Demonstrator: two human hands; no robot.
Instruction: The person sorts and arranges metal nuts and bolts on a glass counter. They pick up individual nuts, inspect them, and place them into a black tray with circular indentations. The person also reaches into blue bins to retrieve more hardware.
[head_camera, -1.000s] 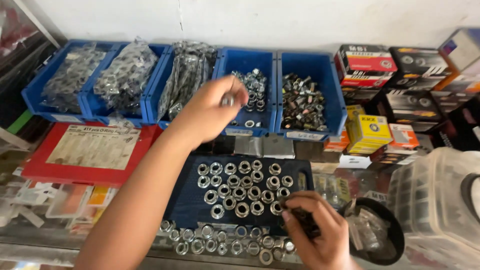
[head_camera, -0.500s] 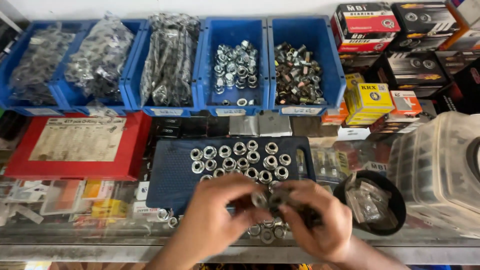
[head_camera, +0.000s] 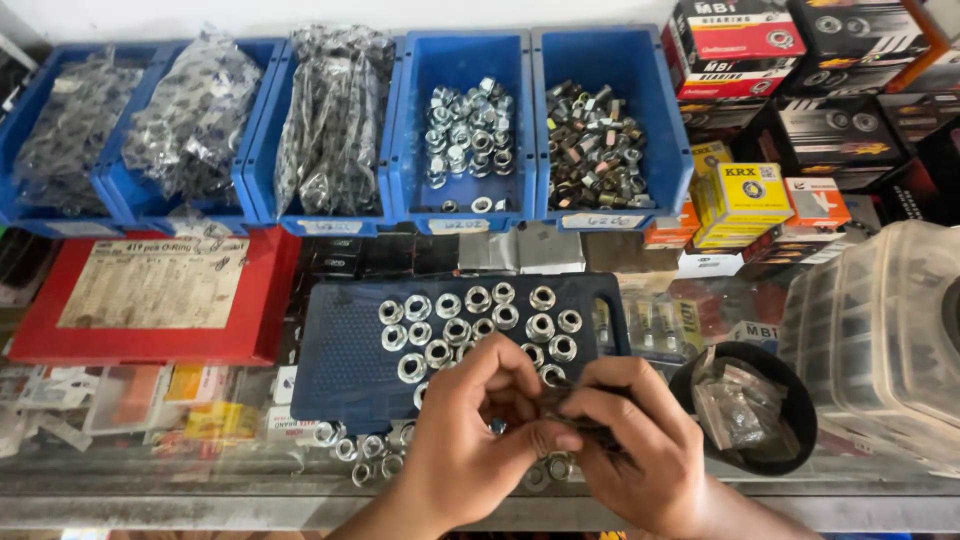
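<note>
- The left hand (head_camera: 475, 430) and right hand (head_camera: 635, 450) meet at the near edge of the dark blue plastic tray (head_camera: 345, 350).
- Both pinch one small shiny metal nut (head_camera: 553, 398), mostly hidden by fingers.
- More round silver nuts (head_camera: 470, 320) sit in rows on the tray.

Left hand (head_camera: 478, 430), right hand (head_camera: 632, 445) pinched together

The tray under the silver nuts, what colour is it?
Dark blue tray, with a fine dotted texture; the head view shows it, just beyond both hands.
</note>
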